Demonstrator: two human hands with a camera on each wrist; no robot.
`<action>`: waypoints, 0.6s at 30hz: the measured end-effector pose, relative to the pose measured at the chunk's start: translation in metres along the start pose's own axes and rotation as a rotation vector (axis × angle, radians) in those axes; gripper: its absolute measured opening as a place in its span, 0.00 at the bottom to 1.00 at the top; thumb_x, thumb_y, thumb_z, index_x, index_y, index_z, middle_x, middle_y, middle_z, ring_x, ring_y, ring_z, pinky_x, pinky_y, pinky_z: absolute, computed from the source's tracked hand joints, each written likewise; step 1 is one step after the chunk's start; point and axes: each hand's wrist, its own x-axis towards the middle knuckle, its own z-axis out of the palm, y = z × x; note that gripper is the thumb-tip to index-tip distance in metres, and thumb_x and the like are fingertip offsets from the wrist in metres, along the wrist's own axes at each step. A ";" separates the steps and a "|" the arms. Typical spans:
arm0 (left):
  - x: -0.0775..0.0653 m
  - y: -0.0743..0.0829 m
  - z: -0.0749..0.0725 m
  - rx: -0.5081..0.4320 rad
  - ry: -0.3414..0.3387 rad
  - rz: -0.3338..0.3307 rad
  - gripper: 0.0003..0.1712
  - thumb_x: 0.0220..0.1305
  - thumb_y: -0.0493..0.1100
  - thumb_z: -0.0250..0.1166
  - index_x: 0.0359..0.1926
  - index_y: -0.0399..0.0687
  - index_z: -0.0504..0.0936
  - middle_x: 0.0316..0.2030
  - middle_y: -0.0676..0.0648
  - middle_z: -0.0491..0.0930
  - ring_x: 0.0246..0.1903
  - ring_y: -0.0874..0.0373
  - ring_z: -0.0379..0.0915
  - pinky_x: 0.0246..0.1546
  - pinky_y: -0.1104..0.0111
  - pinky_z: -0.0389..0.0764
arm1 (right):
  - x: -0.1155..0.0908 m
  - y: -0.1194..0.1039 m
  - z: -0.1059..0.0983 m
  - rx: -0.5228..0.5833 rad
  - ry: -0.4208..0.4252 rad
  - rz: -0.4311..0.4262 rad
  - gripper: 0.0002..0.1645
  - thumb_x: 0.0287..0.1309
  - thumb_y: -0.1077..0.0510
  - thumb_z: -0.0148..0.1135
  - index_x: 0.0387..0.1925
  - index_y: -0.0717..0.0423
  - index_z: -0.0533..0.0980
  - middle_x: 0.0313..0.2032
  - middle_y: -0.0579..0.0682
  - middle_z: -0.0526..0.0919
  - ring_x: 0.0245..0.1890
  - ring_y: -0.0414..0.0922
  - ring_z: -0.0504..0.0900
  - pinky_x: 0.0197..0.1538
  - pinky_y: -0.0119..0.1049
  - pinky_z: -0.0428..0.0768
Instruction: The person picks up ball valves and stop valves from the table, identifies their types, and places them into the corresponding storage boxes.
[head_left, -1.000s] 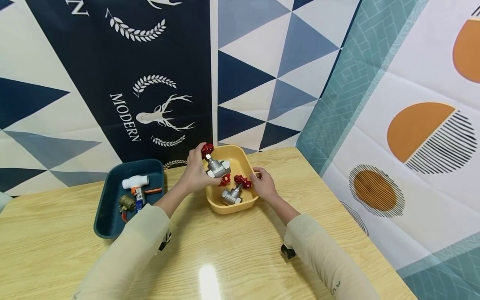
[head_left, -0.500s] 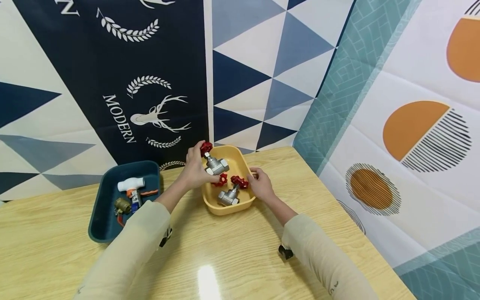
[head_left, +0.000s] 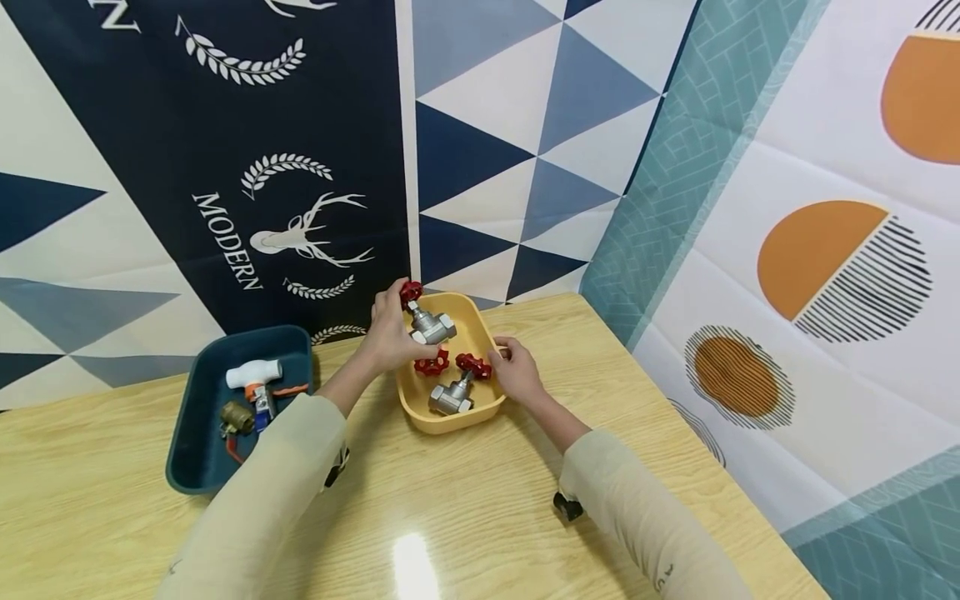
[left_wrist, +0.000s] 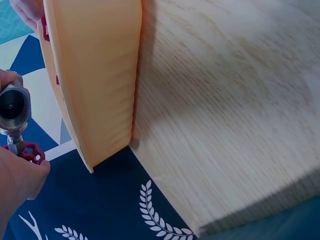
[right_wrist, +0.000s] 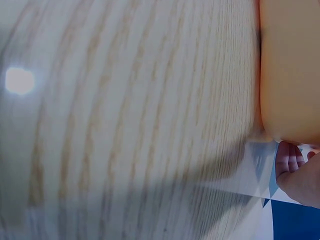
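Observation:
My left hand (head_left: pixel 392 333) grips a metal globe valve (head_left: pixel 432 327) with a red handwheel (head_left: pixel 411 293), over the far left part of a yellow bin (head_left: pixel 427 427). In the left wrist view, the threaded open end of this valve (left_wrist: pixel 14 107) faces the camera, beside the bin's wall (left_wrist: pixel 100 75). Inside the bin lies a second valve (head_left: pixel 450 398) with its own red handwheel (head_left: pixel 474 365). Another red handwheel (head_left: pixel 432 364) shows just below my left thumb. My right hand (head_left: pixel 519 372) holds the bin's right rim with bent fingers; in the right wrist view, its fingers (right_wrist: pixel 287 160) curl at the bin's edge.
Left of the yellow bin stands a dark teal bin (head_left: pixel 187 433). It contains a white-headed piece (head_left: pixel 255 373) with an orange collar, a brass valve (head_left: pixel 237 417) and red and blue handles. Patterned cloth walls rise behind and right of the wooden table (head_left: pixel 465 508).
The head view has shifted slightly, so everything sits further left. The valve in my left hand has risen a little, showing more of the handwheel below the thumb. My right hand stays at the rim.

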 end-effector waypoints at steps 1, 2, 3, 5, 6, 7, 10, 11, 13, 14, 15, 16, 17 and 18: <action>0.001 0.000 0.000 0.003 -0.004 0.003 0.69 0.31 0.49 0.79 0.71 0.50 0.43 0.64 0.36 0.51 0.62 0.44 0.51 0.62 0.50 0.64 | 0.000 0.000 0.000 0.001 0.000 0.001 0.23 0.65 0.58 0.52 0.59 0.62 0.68 0.41 0.59 0.77 0.37 0.47 0.76 0.37 0.33 0.78; 0.002 0.000 0.001 0.008 -0.010 0.007 0.70 0.31 0.49 0.78 0.72 0.49 0.43 0.64 0.37 0.51 0.62 0.44 0.51 0.62 0.50 0.64 | 0.000 0.000 0.000 0.003 0.000 0.003 0.23 0.65 0.58 0.52 0.59 0.61 0.68 0.41 0.59 0.77 0.37 0.46 0.76 0.37 0.33 0.78; 0.003 0.000 0.001 0.013 -0.017 0.008 0.70 0.32 0.49 0.78 0.72 0.49 0.43 0.64 0.37 0.51 0.62 0.44 0.51 0.62 0.50 0.64 | 0.000 0.000 0.000 0.005 0.000 0.005 0.22 0.65 0.58 0.52 0.59 0.61 0.68 0.41 0.59 0.77 0.37 0.46 0.77 0.37 0.33 0.78; 0.005 0.000 0.002 0.028 -0.037 0.009 0.70 0.32 0.50 0.78 0.72 0.49 0.42 0.64 0.37 0.50 0.61 0.44 0.50 0.62 0.49 0.64 | 0.000 0.000 0.001 0.010 -0.002 0.007 0.22 0.65 0.58 0.51 0.59 0.61 0.68 0.41 0.59 0.77 0.36 0.46 0.77 0.36 0.32 0.79; 0.006 0.001 0.002 0.035 -0.045 0.007 0.70 0.33 0.50 0.78 0.72 0.50 0.41 0.64 0.37 0.50 0.61 0.44 0.50 0.62 0.49 0.64 | 0.000 0.000 0.001 0.011 -0.002 0.005 0.22 0.65 0.58 0.51 0.59 0.61 0.68 0.41 0.59 0.77 0.36 0.46 0.77 0.36 0.32 0.79; 0.007 0.001 0.002 0.043 -0.050 0.004 0.70 0.33 0.50 0.78 0.72 0.50 0.41 0.64 0.37 0.50 0.61 0.44 0.50 0.62 0.49 0.64 | 0.000 0.000 0.001 0.010 -0.003 0.004 0.22 0.66 0.58 0.51 0.59 0.61 0.68 0.41 0.59 0.77 0.36 0.46 0.77 0.36 0.32 0.79; 0.011 0.003 0.002 0.069 -0.066 -0.003 0.70 0.34 0.50 0.77 0.72 0.51 0.40 0.64 0.37 0.49 0.61 0.44 0.50 0.62 0.48 0.65 | 0.001 0.000 0.002 0.008 -0.001 0.002 0.22 0.65 0.58 0.51 0.59 0.61 0.69 0.41 0.59 0.77 0.37 0.46 0.77 0.36 0.32 0.79; 0.012 0.004 0.003 0.070 -0.068 -0.006 0.69 0.34 0.50 0.77 0.72 0.52 0.40 0.65 0.38 0.49 0.61 0.44 0.50 0.62 0.48 0.65 | 0.001 0.000 0.002 0.003 0.001 0.003 0.22 0.65 0.58 0.51 0.59 0.60 0.69 0.41 0.59 0.77 0.37 0.46 0.77 0.37 0.32 0.79; 0.015 0.005 0.005 0.075 -0.074 -0.003 0.69 0.34 0.50 0.77 0.72 0.52 0.40 0.64 0.37 0.50 0.61 0.44 0.50 0.62 0.48 0.65 | 0.001 0.000 0.002 -0.008 0.004 0.008 0.21 0.66 0.58 0.51 0.58 0.60 0.69 0.42 0.59 0.77 0.37 0.46 0.77 0.37 0.33 0.79; 0.016 0.006 0.006 0.078 -0.080 0.001 0.70 0.34 0.51 0.76 0.72 0.52 0.40 0.64 0.37 0.50 0.61 0.44 0.50 0.62 0.48 0.65 | 0.001 0.000 0.002 -0.012 0.007 0.008 0.21 0.66 0.58 0.51 0.58 0.60 0.69 0.42 0.59 0.77 0.37 0.46 0.77 0.37 0.33 0.79; 0.017 0.006 0.008 0.077 -0.083 0.004 0.70 0.33 0.51 0.77 0.72 0.52 0.40 0.64 0.37 0.50 0.61 0.44 0.51 0.62 0.49 0.65 | 0.001 0.000 0.001 -0.016 0.010 0.007 0.21 0.66 0.58 0.51 0.58 0.60 0.69 0.42 0.59 0.77 0.38 0.47 0.77 0.38 0.33 0.79; 0.018 0.006 0.010 0.078 -0.088 0.008 0.70 0.33 0.51 0.77 0.72 0.52 0.41 0.64 0.37 0.50 0.61 0.44 0.51 0.62 0.49 0.65 | 0.001 0.000 0.001 -0.018 0.012 0.005 0.21 0.66 0.58 0.51 0.58 0.60 0.69 0.42 0.60 0.77 0.38 0.47 0.77 0.38 0.33 0.80; 0.020 0.006 0.011 0.079 -0.092 0.013 0.69 0.33 0.51 0.77 0.72 0.52 0.41 0.64 0.37 0.50 0.60 0.43 0.51 0.62 0.49 0.65 | 0.001 0.001 0.001 -0.015 0.012 0.004 0.21 0.66 0.58 0.51 0.58 0.60 0.69 0.42 0.60 0.77 0.38 0.47 0.77 0.38 0.34 0.80; 0.020 0.006 0.013 0.081 -0.096 0.016 0.69 0.32 0.51 0.76 0.72 0.52 0.41 0.64 0.36 0.51 0.60 0.43 0.52 0.62 0.48 0.64 | 0.001 0.001 0.001 -0.012 0.013 0.000 0.21 0.65 0.59 0.51 0.58 0.61 0.69 0.42 0.60 0.78 0.38 0.47 0.78 0.38 0.34 0.80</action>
